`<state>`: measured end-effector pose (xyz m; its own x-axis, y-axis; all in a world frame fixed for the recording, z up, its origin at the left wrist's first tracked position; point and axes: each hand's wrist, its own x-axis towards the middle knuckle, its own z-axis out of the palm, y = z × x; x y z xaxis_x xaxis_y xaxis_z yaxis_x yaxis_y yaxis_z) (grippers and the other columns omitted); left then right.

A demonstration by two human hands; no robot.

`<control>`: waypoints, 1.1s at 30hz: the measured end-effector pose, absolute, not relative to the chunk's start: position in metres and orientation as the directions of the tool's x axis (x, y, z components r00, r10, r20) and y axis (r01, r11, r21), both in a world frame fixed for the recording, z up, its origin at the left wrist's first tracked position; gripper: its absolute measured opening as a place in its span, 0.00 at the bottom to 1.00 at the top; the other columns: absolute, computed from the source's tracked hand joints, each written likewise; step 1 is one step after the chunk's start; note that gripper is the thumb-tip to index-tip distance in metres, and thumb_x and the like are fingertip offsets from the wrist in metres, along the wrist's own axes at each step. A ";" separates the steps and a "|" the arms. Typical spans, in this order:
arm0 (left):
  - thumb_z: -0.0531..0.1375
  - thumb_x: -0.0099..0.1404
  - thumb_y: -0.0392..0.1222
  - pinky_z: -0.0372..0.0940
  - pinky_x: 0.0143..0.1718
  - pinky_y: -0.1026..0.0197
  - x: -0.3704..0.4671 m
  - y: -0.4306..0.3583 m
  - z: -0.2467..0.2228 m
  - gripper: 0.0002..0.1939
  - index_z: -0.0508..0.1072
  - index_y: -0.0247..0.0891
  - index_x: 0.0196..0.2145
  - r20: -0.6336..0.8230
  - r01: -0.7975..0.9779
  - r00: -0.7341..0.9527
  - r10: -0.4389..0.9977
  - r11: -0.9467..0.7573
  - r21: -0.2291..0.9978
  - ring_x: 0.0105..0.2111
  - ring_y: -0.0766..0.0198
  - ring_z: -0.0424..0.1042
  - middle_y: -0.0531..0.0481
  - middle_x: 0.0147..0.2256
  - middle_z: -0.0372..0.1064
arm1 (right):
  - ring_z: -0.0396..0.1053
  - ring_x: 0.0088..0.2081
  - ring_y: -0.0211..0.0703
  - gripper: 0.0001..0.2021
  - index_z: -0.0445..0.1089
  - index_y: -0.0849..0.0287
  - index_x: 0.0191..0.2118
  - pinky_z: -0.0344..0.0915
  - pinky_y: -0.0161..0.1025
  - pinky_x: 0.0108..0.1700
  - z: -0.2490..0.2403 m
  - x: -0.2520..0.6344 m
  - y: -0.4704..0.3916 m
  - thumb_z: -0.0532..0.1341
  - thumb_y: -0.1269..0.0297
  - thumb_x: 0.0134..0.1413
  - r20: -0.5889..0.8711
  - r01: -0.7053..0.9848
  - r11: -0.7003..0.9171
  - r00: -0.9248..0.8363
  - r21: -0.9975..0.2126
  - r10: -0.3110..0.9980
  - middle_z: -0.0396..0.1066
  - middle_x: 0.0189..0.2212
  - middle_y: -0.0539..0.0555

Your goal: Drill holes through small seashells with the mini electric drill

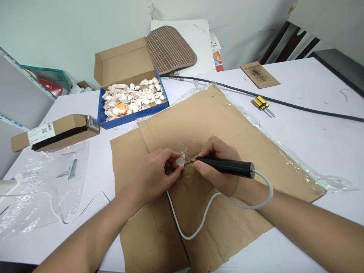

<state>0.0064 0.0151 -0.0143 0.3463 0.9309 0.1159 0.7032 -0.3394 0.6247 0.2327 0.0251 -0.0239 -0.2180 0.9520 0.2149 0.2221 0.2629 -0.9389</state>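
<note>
Between the thumb and finger of my left hand [159, 170] is a small white shell [181, 160], held over the brown cardboard [204, 117]. My right hand [220, 167] is closed round a black pen-shaped tool [227, 167] with a pale cable [203, 222] at its rear end. The tool's thin tip points left and meets or nearly meets the shell's right edge. White specks lie on the cardboard just beyond the shell. The cable loops over my right wrist and down across the cardboard.
A blue-edged box [133, 115] of shells stands at the back left, beside a narrow carton [65, 131]. Plastic wrap [54, 182] lies left. Yellow-handled screwdrivers [260, 103], a black rod [284, 102] and a stained cardboard piece [259, 74] lie back right.
</note>
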 end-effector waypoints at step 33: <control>0.68 0.66 0.37 0.66 0.28 0.63 0.006 0.016 -0.016 0.07 0.81 0.38 0.43 0.150 0.691 0.357 0.922 -0.369 0.622 0.27 0.64 0.74 0.54 0.30 0.78 | 0.65 0.25 0.37 0.08 0.66 0.53 0.31 0.58 0.36 0.27 -0.025 0.232 0.026 0.68 0.66 0.53 0.249 0.220 0.293 -0.208 -0.931 0.946 0.70 0.24 0.45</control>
